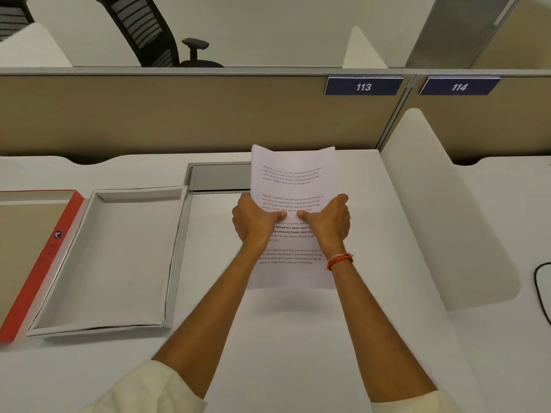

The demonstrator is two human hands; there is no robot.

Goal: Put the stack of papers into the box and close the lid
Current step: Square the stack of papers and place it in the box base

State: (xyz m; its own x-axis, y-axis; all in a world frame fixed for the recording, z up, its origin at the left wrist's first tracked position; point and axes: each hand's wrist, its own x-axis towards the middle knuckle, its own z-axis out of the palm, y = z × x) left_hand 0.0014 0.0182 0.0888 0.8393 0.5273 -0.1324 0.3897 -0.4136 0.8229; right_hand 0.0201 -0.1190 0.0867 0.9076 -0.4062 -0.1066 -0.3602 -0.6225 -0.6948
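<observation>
A stack of printed white papers [293, 174] is held up above the white desk, casting a shadow below it. My left hand [253, 222] grips its left edge and my right hand [328, 222] grips its right edge, both thumbs pressed on the top sheet. To the left lies the open white box [174, 251], shallow and with nothing in it. Its red-edged lid [44, 257] lies upside down further left, partly cut off by the frame edge.
A grey cable hatch [219, 177] sits in the desk behind the box. A white divider panel [441, 222] bounds the desk on the right, a tan partition [179, 114] at the back. A black cable [539, 290] lies on the neighbouring desk.
</observation>
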